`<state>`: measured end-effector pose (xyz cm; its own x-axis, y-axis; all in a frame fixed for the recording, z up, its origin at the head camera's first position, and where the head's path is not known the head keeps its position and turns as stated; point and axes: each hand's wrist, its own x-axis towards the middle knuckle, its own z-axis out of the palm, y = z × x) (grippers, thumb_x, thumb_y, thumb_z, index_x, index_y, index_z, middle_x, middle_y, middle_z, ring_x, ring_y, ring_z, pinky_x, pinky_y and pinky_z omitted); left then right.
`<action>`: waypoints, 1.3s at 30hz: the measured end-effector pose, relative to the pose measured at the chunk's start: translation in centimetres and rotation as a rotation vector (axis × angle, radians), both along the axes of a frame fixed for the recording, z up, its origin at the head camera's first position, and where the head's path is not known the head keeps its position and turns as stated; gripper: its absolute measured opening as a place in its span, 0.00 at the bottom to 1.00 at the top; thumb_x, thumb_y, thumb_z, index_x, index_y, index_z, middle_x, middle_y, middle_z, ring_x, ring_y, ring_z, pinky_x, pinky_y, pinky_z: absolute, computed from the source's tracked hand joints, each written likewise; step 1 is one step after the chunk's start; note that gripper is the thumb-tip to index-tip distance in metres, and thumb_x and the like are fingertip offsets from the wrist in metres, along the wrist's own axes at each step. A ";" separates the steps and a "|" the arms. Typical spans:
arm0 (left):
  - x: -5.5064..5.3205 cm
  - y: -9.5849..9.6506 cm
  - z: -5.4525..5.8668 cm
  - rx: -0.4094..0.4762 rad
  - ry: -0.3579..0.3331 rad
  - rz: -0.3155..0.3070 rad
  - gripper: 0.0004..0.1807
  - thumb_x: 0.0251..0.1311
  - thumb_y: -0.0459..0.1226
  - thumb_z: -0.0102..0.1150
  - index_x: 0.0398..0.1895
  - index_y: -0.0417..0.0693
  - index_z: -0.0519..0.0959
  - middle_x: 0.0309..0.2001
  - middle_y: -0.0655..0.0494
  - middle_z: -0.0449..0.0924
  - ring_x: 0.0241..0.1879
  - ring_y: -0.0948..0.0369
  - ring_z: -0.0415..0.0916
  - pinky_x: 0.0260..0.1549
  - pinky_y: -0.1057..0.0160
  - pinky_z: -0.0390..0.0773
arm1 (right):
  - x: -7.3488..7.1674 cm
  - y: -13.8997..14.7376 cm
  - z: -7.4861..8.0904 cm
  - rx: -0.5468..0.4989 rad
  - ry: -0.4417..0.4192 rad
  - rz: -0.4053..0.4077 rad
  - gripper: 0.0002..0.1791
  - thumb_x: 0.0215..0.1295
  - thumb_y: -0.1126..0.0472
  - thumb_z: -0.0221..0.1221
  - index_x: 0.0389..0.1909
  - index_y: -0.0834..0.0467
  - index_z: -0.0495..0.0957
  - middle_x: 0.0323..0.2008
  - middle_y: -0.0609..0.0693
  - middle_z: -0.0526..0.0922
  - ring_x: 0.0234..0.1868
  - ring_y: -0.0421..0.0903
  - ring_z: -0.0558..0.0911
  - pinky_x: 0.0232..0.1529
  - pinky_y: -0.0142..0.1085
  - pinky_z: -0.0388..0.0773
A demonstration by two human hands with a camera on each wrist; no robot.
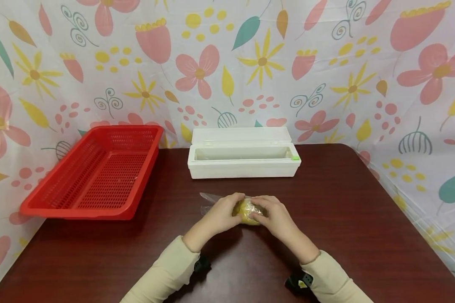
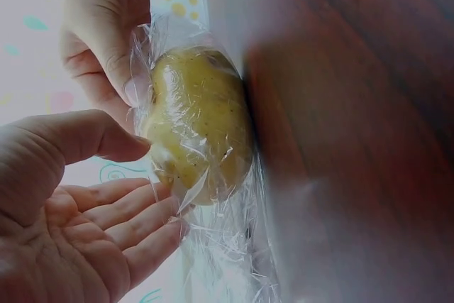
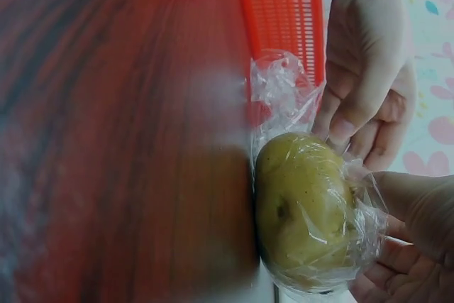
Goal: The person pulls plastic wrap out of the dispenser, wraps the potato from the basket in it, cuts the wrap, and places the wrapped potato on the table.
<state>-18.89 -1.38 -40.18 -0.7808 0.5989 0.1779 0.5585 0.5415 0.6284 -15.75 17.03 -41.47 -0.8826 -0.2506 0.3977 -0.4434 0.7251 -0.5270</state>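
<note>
A yellow potato (image 1: 247, 211) in clear plastic wrap (image 2: 230, 253) sits on the dark tabletop in front of me. At its left end my left hand (image 1: 223, 214) holds it, thumb on the near side and fingers on the far side. My right hand (image 1: 276, 215) grips the opposite end the same way. Both wrist views show the film stretched over the potato (image 3: 301, 200) and bunched on top near the fingertips. A loose tail of wrap (image 3: 284, 90) trails out to the left, partly hidden behind the left hand in the head view.
Behind the hands stands a long white box (image 1: 244, 170), its lid (image 1: 242, 134) raised and a green tab (image 1: 295, 158) at its right end. A red plastic basket (image 1: 79, 213) is at the back left. A flower-printed curtain (image 1: 227, 63) hangs behind the table (image 1: 364, 235).
</note>
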 end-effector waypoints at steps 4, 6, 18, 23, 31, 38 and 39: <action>0.0 -0.2 0.0 0.017 -0.003 -0.010 0.28 0.52 0.28 0.60 0.59 0.31 0.69 0.55 0.39 0.76 0.51 0.51 0.76 0.50 0.55 0.76 | -0.1 0.1 -0.1 0.015 0.021 0.006 0.22 0.48 0.63 0.71 0.45 0.68 0.82 0.45 0.58 0.83 0.49 0.55 0.79 0.45 0.48 0.78; 0.0 -0.4 0.0 0.029 -0.006 -0.008 0.28 0.53 0.29 0.60 0.60 0.31 0.69 0.57 0.39 0.75 0.53 0.50 0.75 0.53 0.53 0.75 | -0.2 0.1 -0.2 0.026 0.035 0.011 0.22 0.47 0.63 0.72 0.45 0.68 0.82 0.45 0.59 0.83 0.48 0.56 0.78 0.45 0.48 0.78; -0.8 -2.3 1.0 0.359 0.101 0.326 0.20 0.57 0.36 0.61 0.52 0.37 0.76 0.51 0.42 0.79 0.52 0.47 0.76 0.52 0.49 0.75 | -0.1 0.6 0.1 0.064 0.017 -0.003 0.26 0.46 0.61 0.72 0.46 0.70 0.80 0.46 0.61 0.82 0.47 0.58 0.77 0.48 0.51 0.75; -1.5 -3.5 0.0 0.482 0.043 0.510 0.22 0.55 0.35 0.61 0.53 0.36 0.73 0.53 0.40 0.77 0.54 0.44 0.74 0.54 0.47 0.72 | 0.0 0.8 0.2 0.058 -0.018 -0.023 0.28 0.45 0.60 0.73 0.47 0.70 0.80 0.47 0.60 0.82 0.48 0.58 0.77 0.49 0.51 0.74; -2.3 -4.6 -1.9 0.698 -0.346 0.606 0.34 0.59 0.39 0.60 0.64 0.31 0.60 0.61 0.32 0.66 0.63 0.41 0.63 0.63 0.46 0.64 | -0.3 0.7 -0.1 0.033 -0.035 -0.026 0.30 0.42 0.58 0.75 0.48 0.69 0.80 0.46 0.60 0.82 0.48 0.57 0.77 0.49 0.51 0.75; -2.0 -4.0 -2.8 0.789 -0.615 0.559 0.37 0.61 0.42 0.57 0.65 0.28 0.57 0.61 0.31 0.66 0.62 0.45 0.66 0.64 0.49 0.63 | -0.3 0.7 -0.2 0.021 -0.024 -0.027 0.31 0.41 0.58 0.75 0.48 0.68 0.80 0.45 0.60 0.82 0.47 0.57 0.77 0.49 0.50 0.75; -1.9 -3.9 -2.9 0.807 -0.643 0.541 0.37 0.61 0.42 0.57 0.66 0.28 0.55 0.62 0.30 0.64 0.63 0.44 0.64 0.65 0.48 0.62 | -0.2 0.7 -0.2 0.017 -0.030 -0.027 0.31 0.41 0.58 0.75 0.48 0.68 0.80 0.45 0.60 0.82 0.48 0.58 0.77 0.49 0.50 0.75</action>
<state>-20.76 -5.26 -43.11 -0.9846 0.0539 -0.1661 -0.1698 -0.0746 0.9826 -15.99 17.73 -41.69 -0.9007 -0.2328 0.3668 -0.4074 0.7459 -0.5269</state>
